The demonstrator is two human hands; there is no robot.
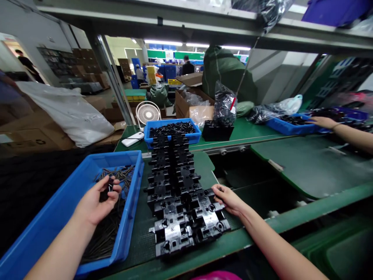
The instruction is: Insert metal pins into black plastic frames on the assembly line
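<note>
My left hand (100,200) is above a blue bin (138,175), its fingers curled around small shiny black parts (110,186). Thin dark rod-like pieces (126,177) lie loose in that bin. Two rows of black moulded plastic housings (175,229) run away from me along the green bench, close together. At the right side of the nearer housings is my right hand (229,199), thumb and fingers pinched together at a housing's edge. Whatever they pinch is too small or hidden to make out.
Behind the rows stands a blue tray (198,136) of small black parts, beside a white fan (148,112) and a white device (132,139). A co-worker's hand (323,122) reaches to another blue tray (281,128) at right. A metal shelf (180,19) spans overhead.
</note>
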